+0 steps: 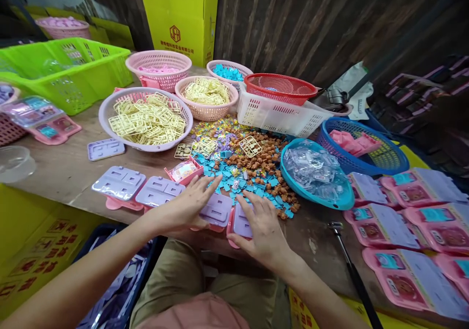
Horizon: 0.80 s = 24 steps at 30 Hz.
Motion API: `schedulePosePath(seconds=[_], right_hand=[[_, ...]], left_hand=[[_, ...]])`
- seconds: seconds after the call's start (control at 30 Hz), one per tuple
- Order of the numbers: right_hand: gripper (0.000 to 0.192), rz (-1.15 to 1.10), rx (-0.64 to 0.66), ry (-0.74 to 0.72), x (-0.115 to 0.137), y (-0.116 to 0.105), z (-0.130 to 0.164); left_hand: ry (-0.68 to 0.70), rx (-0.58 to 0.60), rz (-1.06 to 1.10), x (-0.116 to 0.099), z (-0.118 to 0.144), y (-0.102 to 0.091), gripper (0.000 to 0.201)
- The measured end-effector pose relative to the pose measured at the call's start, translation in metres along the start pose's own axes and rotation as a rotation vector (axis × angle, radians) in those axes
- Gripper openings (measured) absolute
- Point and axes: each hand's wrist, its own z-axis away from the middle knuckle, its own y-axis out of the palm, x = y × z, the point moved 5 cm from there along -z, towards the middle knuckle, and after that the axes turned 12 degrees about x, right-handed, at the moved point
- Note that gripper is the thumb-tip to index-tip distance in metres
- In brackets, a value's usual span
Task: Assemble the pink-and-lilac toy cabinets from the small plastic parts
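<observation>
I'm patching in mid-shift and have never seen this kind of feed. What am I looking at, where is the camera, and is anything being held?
One camera, worn on a person's head, looks down at two bare hands over a wooden table. The left hand lies flat on a lilac plastic tray insert; the right hand presses a second lilac insert in a pink case. Neither hand grips anything. Beyond them lie a pile of small blue and brown toy pieces and a lilac basket of pale yellow plastic frames.

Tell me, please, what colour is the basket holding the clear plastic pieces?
Turquoise basket, seen in the head view.
</observation>
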Motion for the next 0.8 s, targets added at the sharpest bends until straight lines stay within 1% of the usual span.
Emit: schedulePosePath(seconds=[0.07, 0.13, 0.23, 0.3, 0.4, 0.43, 0.5, 0.6, 0.73, 0.8], right_hand=[[0.08, -0.023, 0.053, -0.051, 0.016, 0.002, -0.018], [0.084, -0.038, 0.145, -0.097, 0.028, 0.009, -0.036], [0.086, -0.084, 0.266, -0.151, 0.034, 0.018, -0.056], [0.088, -0.136, 0.308, -0.174, 0.033, 0.02, -0.061], [0.089, -0.214, 0.342, -0.178, 0.03, 0.02, -0.061], [0.089, -0.238, 0.347, -0.18, 0.029, 0.019, -0.06], [0.088, -0.282, 0.339, -0.187, 0.028, 0.019, -0.058], [0.088, -0.325, 0.303, -0.207, 0.028, 0.02, -0.057], [0.084, -0.327, 0.305, -0.227, 0.029, 0.027, -0.057], [0.083, -0.285, 0.275, -0.234, 0.032, 0.023, -0.055]], left_hand=[[-0.019, -0.084, 0.127, 0.006, 0.004, 0.006, 0.11], [-0.062, -0.206, 0.248, 0.008, 0.008, 0.016, 0.11], [-0.102, -0.429, 0.357, 0.007, 0.015, 0.033, 0.108], [-0.092, -0.51, 0.441, 0.009, 0.02, 0.047, 0.107], [-0.083, -0.533, 0.653, 0.023, 0.021, 0.066, 0.106], [-0.076, -0.526, 0.715, 0.028, 0.02, 0.07, 0.103], [-0.04, -0.52, 0.784, 0.037, 0.017, 0.075, 0.092], [0.033, -0.526, 0.794, 0.042, 0.013, 0.075, 0.075], [0.047, -0.566, 0.753, 0.04, 0.016, 0.07, 0.065], [0.069, -0.564, 0.735, 0.037, 0.016, 0.067, 0.062]])
